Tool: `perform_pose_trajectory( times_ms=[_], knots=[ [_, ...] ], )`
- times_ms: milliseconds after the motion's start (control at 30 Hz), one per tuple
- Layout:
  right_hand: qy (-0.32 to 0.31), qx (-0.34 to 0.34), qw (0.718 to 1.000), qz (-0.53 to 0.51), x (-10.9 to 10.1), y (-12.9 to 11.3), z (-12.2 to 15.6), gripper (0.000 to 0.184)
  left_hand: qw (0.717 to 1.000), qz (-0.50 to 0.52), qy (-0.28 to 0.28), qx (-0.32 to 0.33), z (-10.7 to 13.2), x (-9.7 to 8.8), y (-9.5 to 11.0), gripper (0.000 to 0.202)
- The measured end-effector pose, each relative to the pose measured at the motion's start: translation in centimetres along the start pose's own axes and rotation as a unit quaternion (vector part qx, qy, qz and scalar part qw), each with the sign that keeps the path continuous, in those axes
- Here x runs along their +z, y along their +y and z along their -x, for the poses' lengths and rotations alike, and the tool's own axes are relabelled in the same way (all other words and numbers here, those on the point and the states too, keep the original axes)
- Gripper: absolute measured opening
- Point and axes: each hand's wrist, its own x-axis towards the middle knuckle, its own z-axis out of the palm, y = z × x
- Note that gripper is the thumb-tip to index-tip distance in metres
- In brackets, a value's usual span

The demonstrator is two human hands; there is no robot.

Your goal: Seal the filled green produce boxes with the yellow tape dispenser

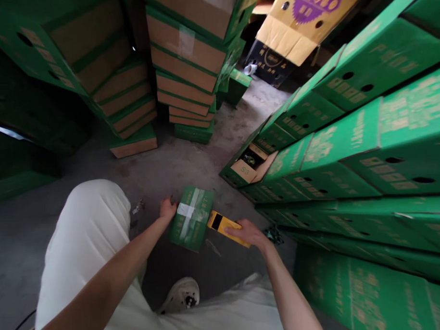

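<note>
Green box (200,224) lies on the grey floor (133,167), in front of the person and between the two hands; pale tape (186,211) crosses its top face; left hand (167,208) is at the box's left edge, and whether its fingers are closed on the box cannot be told; right hand (250,232) is clamped around a yellow tool (222,223) with a black band, its far end just beside the box's right edge; stacked cartons (335,168) line the right side; further stacks (189,58) stand ahead; a white shoe (184,292) is below.
</note>
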Motion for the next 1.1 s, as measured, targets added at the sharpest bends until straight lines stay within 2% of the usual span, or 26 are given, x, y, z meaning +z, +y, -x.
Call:
perform_pose_trajectory(
  times_ms=[67, 167, 267, 333, 433, 567, 700, 767, 867, 1000, 1100],
  knots=[
    [0.009, -0.023, 1.0, 0.011, 0.6, -2.3, -0.7, 0.062, 0.999, -0.006, 0.037, 0.03, 0.4, -1.2, 0.6, 0.048],
    [0.003, -0.075, 0.997, 0.026, 1.4, -7.2, -3.1, 0.062, 0.992, -0.026, 0.094, 0.08, 1.3, -2.8, 1.3, 0.063],
    [-0.034, -0.124, 0.992, 0.008, 2.2, -11.2, -5.6, 0.058, 0.995, -0.043, 0.058, 0.075, 1.6, -4.0, 1.3, 0.075],
    [-0.055, -0.135, 0.989, -0.014, 2.7, -11.7, -6.4, 0.057, 0.995, -0.058, 0.036, 0.068, 1.6, -4.2, 1.4, 0.078],
    [-0.078, -0.129, 0.987, -0.064, 2.8, -9.3, -6.0, 0.056, 0.991, -0.105, 0.057, 0.064, 2.1, -3.2, 2.4, 0.087],
    [-0.081, -0.099, 0.99, -0.055, 1.1, -3.2, -3.8, 0.056, 0.983, -0.152, 0.054, 0.09, 3.2, -1.6, 3.1, 0.081],
    [-0.02, -0.018, 1.0, -0.001, -0.5, 2.6, -1.7, 0.057, 0.988, -0.152, -0.025, 0.01, 3.8, -1.1, 0.3, 0.074],
    [-0.006, -0.006, 1.0, -0.022, -0.2, 4.5, -1.4, 0.058, 0.991, -0.126, -0.022, 0.05, 4.2, -0.4, -0.7, 0.074],
    [-0.016, -0.043, 0.995, -0.088, 1.6, 5.5, -2.2, 0.059, 0.985, -0.099, 0.03, 0.138, 5.6, 1.5, 0.4, 0.074],
    [-0.03, -0.046, 0.992, -0.117, 3.9, 4.9, -3.9, 0.058, 0.963, -0.194, 0.1, 0.158, 7.5, 4.0, 4.2, 0.082],
    [-0.029, -0.047, 0.992, -0.114, 4.5, 3.9, -4.1, 0.058, 0.937, -0.261, 0.146, 0.18, 7.8, 4.2, 4.8, 0.097]
  ],
)
